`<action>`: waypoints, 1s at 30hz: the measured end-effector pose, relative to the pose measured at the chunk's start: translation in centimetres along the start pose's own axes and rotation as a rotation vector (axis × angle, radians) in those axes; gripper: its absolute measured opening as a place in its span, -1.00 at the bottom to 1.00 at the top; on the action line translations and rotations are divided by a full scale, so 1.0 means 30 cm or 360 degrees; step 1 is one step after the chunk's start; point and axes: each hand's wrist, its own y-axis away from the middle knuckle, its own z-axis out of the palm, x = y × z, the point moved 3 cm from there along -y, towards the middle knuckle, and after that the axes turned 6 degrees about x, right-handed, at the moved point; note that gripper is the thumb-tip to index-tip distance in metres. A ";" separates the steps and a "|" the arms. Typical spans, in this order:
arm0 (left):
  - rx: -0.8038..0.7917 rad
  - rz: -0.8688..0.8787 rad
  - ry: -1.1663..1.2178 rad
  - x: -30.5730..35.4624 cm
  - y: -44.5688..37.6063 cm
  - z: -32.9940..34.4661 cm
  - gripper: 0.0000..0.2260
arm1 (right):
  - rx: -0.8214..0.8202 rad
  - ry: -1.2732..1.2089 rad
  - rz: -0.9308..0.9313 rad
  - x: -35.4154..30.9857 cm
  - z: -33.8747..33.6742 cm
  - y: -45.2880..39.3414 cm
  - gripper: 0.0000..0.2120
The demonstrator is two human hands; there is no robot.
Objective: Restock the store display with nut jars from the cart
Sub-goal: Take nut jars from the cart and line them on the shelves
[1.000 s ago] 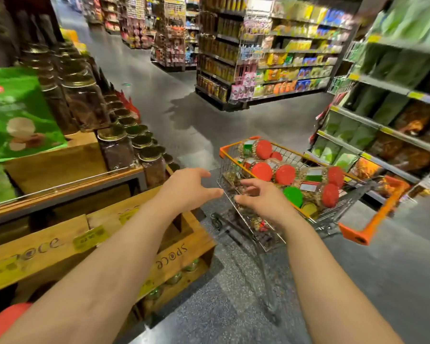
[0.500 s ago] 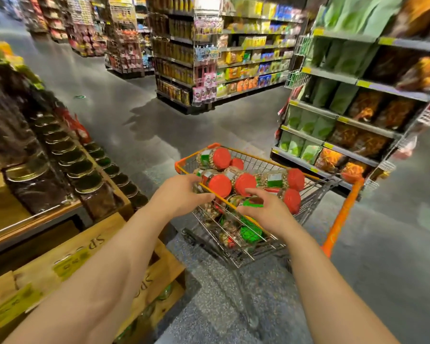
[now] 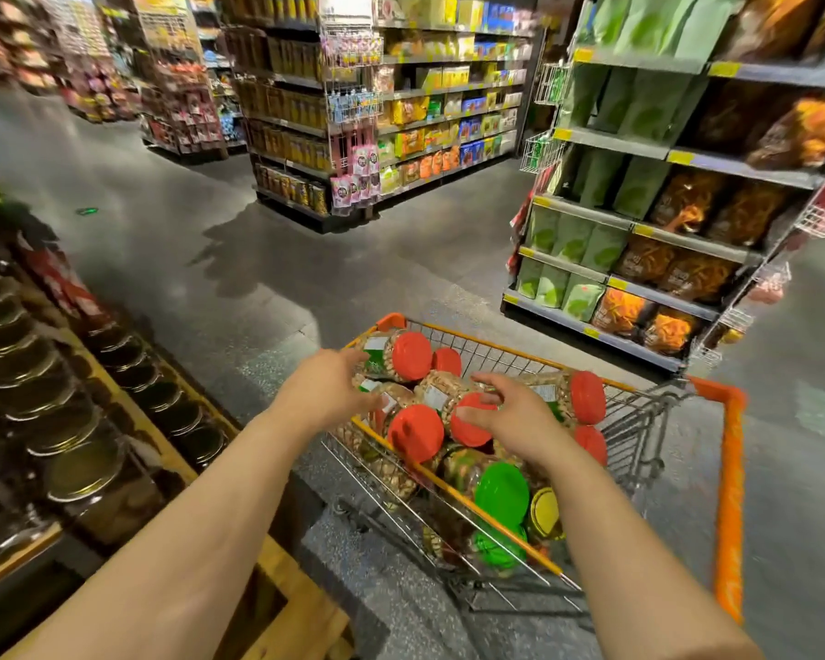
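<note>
Over cart (image 3: 729, 493): right hand (image 3: 513, 419) fingers spread, touching red lid, no grasp yet; jar (image 3: 453, 402) axis points near-right. Left hand (image 3: 327, 390) released, alongside far-left jar (image 3: 391, 357).

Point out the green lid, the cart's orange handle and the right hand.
green lid (image 3: 502, 493), head view, middle of the lid's flat top
cart's orange handle (image 3: 730, 493), head view, midway along the bar
right hand (image 3: 515, 416), head view, back of the hand

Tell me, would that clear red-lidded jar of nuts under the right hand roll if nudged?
Probably: the clear red-lidded jar of nuts lies sideways, round, atop other jars. It looks packed full, so likely hefty. The smooth wall may slip under the right hand.
</note>
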 end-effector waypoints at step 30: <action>-0.0509 0.0092 -0.0294 -0.377 -1.140 0.571 0.02 | -0.0386 -0.0189 0.0521 0.272 0.427 -1.197 -0.22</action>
